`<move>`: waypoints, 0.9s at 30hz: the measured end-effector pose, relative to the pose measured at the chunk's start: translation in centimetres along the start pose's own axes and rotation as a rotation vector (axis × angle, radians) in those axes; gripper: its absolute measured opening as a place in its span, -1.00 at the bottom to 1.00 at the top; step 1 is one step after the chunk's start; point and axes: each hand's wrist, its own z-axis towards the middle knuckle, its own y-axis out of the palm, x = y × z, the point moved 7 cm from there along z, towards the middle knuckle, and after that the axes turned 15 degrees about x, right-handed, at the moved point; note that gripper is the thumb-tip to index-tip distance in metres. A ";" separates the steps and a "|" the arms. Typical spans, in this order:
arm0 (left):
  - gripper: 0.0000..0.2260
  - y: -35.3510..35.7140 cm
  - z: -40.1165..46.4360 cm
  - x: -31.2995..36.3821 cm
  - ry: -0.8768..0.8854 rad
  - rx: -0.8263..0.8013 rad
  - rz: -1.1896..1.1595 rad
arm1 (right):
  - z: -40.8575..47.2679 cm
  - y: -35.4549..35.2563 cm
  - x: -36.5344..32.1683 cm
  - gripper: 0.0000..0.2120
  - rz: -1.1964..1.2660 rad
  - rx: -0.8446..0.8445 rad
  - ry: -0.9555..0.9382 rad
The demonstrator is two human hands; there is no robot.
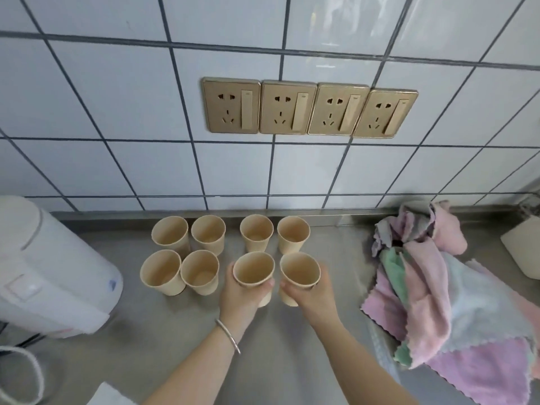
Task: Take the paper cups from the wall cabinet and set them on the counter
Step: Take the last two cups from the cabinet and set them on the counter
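1. Eight tan paper cups are sitting open side up on the grey metal counter [277, 361], in two rows of four near the white tiled wall [117, 112].
2. The left hand [241, 298] is wrapping its fingers around the third front-row cup [253, 271], holding it tight.
3. The right hand [311, 299] is wrapping around the fourth front-row cup [299, 271], just beside the other one.
4. I cannot tell if these two cups are touching the counter.
5. The six other cups [187, 252] are standing alone.
6. A white plastic machine [49, 273] is sitting to the left.
7. A pile of pink, green and grey soft cloths [444, 293] is lying to the right.
8. Four gold wall sockets [309, 108] are lining up above.
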 end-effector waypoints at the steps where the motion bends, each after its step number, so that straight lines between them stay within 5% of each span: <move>1: -0.39 0.3 0.8 -0.6 0.035 0.005 0.023 | 0.4 0.3 0.1 -0.61 -0.009 0.001 -0.004; 14: -0.36 1.7 3.2 -3.2 0.163 0.038 0.076 | 2.4 2.7 3.1 -0.44 -0.177 0.079 -0.027; 27: -0.19 -0.1 0.2 -4.9 -0.013 0.087 0.132 | 0.1 1.2 5.5 -0.34 -0.269 0.084 0.009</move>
